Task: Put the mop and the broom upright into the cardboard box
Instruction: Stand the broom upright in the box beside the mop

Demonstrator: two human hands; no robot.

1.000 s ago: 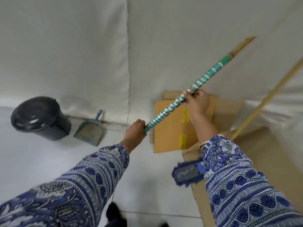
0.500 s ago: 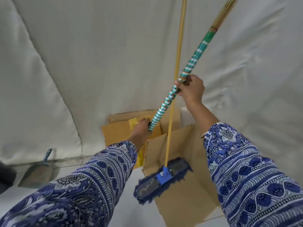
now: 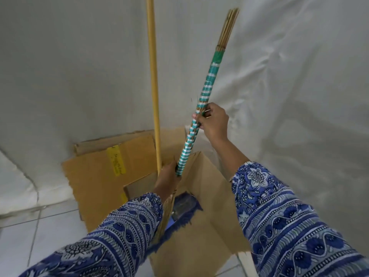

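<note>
The cardboard box (image 3: 199,232) stands open on the tiled floor (image 3: 40,232), close against a white sheet (image 3: 289,96) that hangs behind it and to its right. Its far flaps lie folded back toward the sheet, one carrying a yellow label (image 3: 116,161). The mouth of the box is open above, with free space between its near and right walls.

The mop (image 3: 152,76) already stands in the box: its yellow wooden pole rises nearly upright along the sheet, and its blue fringed head (image 3: 185,208) rests low inside, partly hidden by the left forearm.

The broom (image 3: 201,108) is held above the box mouth, tilted with its top leaning right. Its handle is wrapped in teal and white bands, bare sticks showing at the upper end; the straw part hangs down into the box beside the mop head.

The left hand (image 3: 167,178) has its grip closed around the lower end of the wrapped handle. The right hand (image 3: 214,122) has its grip wrapped around the handle higher up, fingers curled over it.
</note>
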